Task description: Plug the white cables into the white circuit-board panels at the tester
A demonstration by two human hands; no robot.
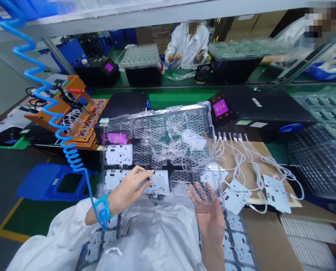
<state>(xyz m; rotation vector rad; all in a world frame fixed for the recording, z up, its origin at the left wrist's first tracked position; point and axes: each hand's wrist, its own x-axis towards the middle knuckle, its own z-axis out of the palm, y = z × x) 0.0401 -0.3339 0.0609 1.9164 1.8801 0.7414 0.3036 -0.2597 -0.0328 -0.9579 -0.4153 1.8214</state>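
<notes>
A clear plastic compartment tray (168, 109) lies tilted before me. White circuit boards sit in its left compartments, one board (118, 154) in the middle row and another (161, 182) in the near row. My left hand (131, 188), with a blue wrist strap (102, 211), reaches over the near row. Its thumb and index finger are apart and rest at the near board. At the tray's near right corner is my right hand (209, 210), palm turned up and fingers spread. Its fingertips look blurred by the clear plastic, and whether they bear the tray's weight I cannot tell.
White cables (238, 162) and loose white boards (277, 192) lie on cardboard at right. Black boxes (265, 107) and an orange fixture (86, 120) stand behind. A coiled blue cord (72, 154) hangs left. Another person (189, 45) sits across the bench.
</notes>
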